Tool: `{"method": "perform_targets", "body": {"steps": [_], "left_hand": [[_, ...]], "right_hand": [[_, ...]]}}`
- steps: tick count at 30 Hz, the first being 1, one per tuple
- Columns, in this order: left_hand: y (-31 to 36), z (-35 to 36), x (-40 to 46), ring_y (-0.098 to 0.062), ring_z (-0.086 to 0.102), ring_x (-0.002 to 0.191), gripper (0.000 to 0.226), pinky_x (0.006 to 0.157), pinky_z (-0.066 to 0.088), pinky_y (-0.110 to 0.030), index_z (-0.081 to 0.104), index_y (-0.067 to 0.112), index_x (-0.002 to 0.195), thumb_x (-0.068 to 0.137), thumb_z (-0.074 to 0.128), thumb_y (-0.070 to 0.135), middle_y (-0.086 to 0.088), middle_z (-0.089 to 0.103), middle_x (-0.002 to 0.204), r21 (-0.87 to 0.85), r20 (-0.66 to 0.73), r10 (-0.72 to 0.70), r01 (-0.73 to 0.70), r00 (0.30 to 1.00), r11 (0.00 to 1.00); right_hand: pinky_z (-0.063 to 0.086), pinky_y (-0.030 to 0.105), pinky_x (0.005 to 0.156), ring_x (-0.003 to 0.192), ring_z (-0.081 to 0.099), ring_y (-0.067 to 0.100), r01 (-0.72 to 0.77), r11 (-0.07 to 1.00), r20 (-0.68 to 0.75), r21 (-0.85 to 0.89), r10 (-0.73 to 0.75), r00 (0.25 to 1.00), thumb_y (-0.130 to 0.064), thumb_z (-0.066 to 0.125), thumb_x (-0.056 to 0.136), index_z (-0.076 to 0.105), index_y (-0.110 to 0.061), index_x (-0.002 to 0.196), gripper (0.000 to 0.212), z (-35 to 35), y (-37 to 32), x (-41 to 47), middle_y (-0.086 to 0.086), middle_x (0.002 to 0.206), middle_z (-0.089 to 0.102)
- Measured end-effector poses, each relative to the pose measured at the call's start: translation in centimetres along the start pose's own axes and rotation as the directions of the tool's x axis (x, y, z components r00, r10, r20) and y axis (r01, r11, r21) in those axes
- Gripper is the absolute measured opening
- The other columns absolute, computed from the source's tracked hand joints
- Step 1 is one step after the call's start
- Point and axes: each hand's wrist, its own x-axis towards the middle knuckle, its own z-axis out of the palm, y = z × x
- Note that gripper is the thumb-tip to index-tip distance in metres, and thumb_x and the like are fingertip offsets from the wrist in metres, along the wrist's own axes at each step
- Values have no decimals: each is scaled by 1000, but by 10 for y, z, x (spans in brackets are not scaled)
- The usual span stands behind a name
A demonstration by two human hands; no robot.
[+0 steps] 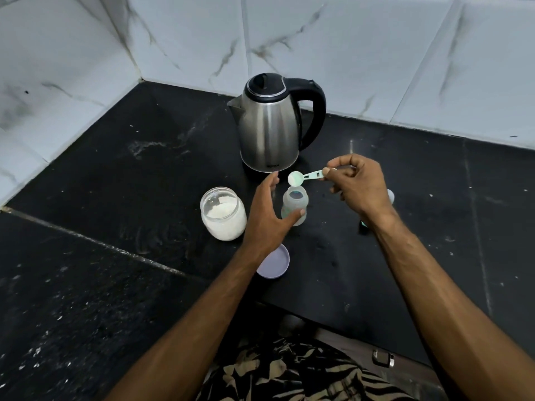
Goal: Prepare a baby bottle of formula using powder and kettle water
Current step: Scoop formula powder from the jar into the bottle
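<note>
Above bottle (294, 204), right hand (357, 186) grip pinching scoop (305, 177), left hand (269, 212) cupping bottle

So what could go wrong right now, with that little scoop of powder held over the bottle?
1. The scoop looks heaped, and the bottle has a narrow mouth, so powder may well spill onto the black counter.
2. The left hand only holds the bottle lightly, with thumb and fingers around it; a knock from the right hand could tip it.
3. The powder jar stands open close to the left wrist, its lid off, so it might get bumped.
</note>
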Motion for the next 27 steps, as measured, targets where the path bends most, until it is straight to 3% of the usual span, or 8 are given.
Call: {"method": "perform_targets", "body": {"steps": [6, 17, 19, 23, 27], "left_hand": [[-16, 19, 4, -12, 43, 131, 93, 108, 40, -38, 31, 21, 149, 73, 84, 29, 1, 43, 146, 34, 51, -97, 95, 994, 995], [-26, 18, 10, -10, 50, 122, 77, 102, 45, -34, 43, 20, 139, 74, 82, 33, 6, 53, 136, 68, 67, -84, 80, 994, 994], [-25, 19, 12, -9, 52, 118, 68, 100, 47, -35, 49, 22, 132, 75, 82, 32, 7, 55, 132, 82, 59, -74, 69, 996, 994], [-26, 19, 15, -12, 54, 115, 59, 98, 49, -40, 51, 23, 126, 75, 82, 30, 5, 57, 128, 91, 51, -58, 53, 997, 994], [-29, 19, 14, -12, 56, 113, 58, 95, 51, -42, 52, 24, 122, 73, 83, 30, 7, 59, 124, 67, 46, -44, 41, 998, 997]], "right_hand": [[41, 11, 44, 43, 56, 2, -7, 1000, -11, -27, 7, 1000, -8, 71, 88, 67, -1, 98, 13, -7, 7, -2, 17, 83, 74], [42, 12, 45, 45, 57, 3, 27, 996, -6, -81, -28, 1000, -11, 72, 87, 66, -10, 92, 8, -8, 12, -1, 12, 78, 73], [44, 15, 48, 48, 58, 4, 68, 989, -2, -131, -69, 998, -14, 73, 86, 66, -15, 89, 7, -7, 13, -2, 5, 71, 72], [58, 35, 67, 64, 66, 18, 143, 964, 14, -223, -143, 990, -20, 74, 86, 65, -29, 84, 12, -5, 15, -4, -1, 73, 72], [57, 34, 71, 71, 67, 12, 248, 911, 51, -329, -245, 968, -22, 72, 87, 68, -24, 90, 6, -2, 15, -11, -6, 78, 71]]}}
